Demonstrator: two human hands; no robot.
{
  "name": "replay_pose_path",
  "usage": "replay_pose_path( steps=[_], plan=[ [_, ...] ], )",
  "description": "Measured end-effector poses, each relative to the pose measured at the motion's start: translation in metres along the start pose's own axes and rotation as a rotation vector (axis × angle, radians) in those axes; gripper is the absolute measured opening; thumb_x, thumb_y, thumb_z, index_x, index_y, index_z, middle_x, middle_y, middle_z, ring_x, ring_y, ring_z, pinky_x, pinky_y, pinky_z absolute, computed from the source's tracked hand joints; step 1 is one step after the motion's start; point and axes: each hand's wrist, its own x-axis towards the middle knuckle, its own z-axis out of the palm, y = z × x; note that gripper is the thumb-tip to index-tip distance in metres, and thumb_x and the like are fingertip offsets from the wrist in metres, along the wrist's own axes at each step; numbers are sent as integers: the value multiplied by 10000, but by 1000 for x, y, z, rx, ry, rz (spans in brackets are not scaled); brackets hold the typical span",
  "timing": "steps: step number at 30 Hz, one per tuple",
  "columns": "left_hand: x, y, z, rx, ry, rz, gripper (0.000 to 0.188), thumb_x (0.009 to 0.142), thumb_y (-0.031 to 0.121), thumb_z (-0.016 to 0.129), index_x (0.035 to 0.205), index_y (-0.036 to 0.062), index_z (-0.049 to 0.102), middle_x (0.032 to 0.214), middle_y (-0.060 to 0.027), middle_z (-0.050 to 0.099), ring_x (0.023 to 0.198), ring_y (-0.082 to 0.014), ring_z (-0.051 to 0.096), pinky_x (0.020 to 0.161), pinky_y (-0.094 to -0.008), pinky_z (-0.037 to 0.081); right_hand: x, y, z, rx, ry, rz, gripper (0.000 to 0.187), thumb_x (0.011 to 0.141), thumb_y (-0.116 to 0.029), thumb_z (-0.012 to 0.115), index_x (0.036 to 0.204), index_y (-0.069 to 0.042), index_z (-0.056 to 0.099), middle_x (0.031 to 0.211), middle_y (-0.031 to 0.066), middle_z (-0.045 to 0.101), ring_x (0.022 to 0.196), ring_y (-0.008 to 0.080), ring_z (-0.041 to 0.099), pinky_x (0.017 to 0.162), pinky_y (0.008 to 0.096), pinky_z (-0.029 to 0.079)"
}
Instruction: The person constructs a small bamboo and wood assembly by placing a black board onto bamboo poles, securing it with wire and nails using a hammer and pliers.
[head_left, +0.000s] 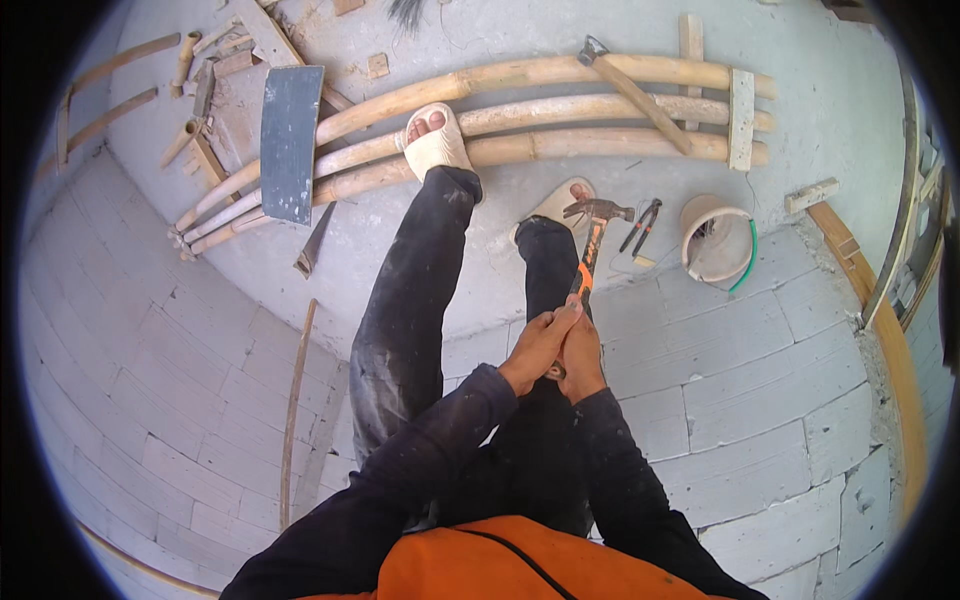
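Smooth grey concrete floor (480, 225) across the upper half; pale blockwork (740, 410) with visible joints from three to five o'clock and again from seven to nine. Near centre, toward two o'clock: steel-headed claw hammer with black-and-orange handle (588, 262), head pointing to twelve. Left hand (538, 348) and right hand (580, 352) pressed together, both clasped round its lower grip, butt showing beneath; some fingers hidden. Three long pale-yellow bamboo poles (560, 110) lie side by side from ten to one o'clock. Left foot in cream open-toed slipper (438, 148) rests on them; right foot on floor. Dark grey rectangular board (292, 145) lies across the poles between ten and eleven; handsaw with dark blade (315, 243) just beside. Wooden-handled tool with metal head (640, 103) spans the poles at one. Black-and-orange pincers (641, 228) at two; pale round bucket (700, 212) beyond, toward three.
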Motion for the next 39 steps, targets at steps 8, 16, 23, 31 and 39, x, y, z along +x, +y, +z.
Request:
replay_pose_path(
  steps=[8,16,23,31,39],
  plan=[
    [56,12,-50,233,215,241,652,1050,620,566,1326,34,638,1206,-83,689,1074,-173,613,876,-343,501,-13,-10,-35,-21,-179,117,436,1114,-517,550,1162,-84,522,692,2,507,501,118,509,431,293,458],
    [64,2,-56,342,172,309,602,1044,503,612,1442,51,608,1343,-63,656,1216,-191,593,979,-386,490,-31,4,-63,-73,-252,-11,343,1107,-421,583,1167,-94,497,741,15,550,522,126,546,456,319,509],
    [-91,0,-80,483,133,695,470,1098,324,637,1421,-16,613,1357,-149,690,1297,-214,627,1116,-354,466,-18,24,-10,-214,-325,-142,288,1075,-358,626,1136,-104,504,754,29,569,545,123,564,450,317,509],
    [-162,-41,-256,701,718,641,493,1022,315,684,1394,-6,653,1289,-175,744,1220,-334,701,1072,-409,521,60,73,115,-149,-437,34,415,1083,-501,599,1178,-103,533,731,8,516,533,132,510,480,342,452],
    [-102,-48,-399,499,598,775,470,1042,292,642,1415,6,647,1345,-202,715,1215,-339,686,1064,-388,511,137,162,319,92,-294,1,515,1094,-594,506,1192,-89,524,729,14,508,531,154,511,479,357,457]
  ],
)
